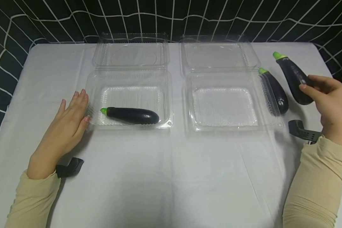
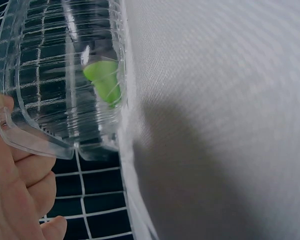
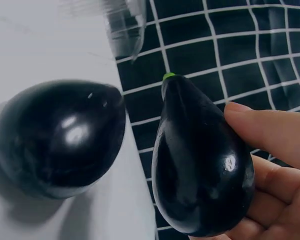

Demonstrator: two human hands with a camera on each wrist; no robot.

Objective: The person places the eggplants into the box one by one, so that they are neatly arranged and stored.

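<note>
Between the thumb and fingers of my right hand (image 1: 332,101) is an eggplant (image 1: 294,79) with a green stem end, held above the table's right side. A second eggplant (image 1: 275,91) lies just left of it, against the right wall of the right clear container (image 1: 225,125); the right wrist view shows both eggplants close up. My left hand (image 1: 65,129), fingers straight, rests at the left edge of the left clear container (image 1: 131,74). Inside that container a third eggplant (image 1: 132,115) lies on its side, stem to the left.
Both containers have their hinged lids folded back, the left lid (image 1: 131,55) and the right lid (image 1: 219,55), toward the far edge. A white cloth (image 1: 165,177) covers the table. Behind it hangs dark fabric (image 1: 171,22) with white grid lines.
</note>
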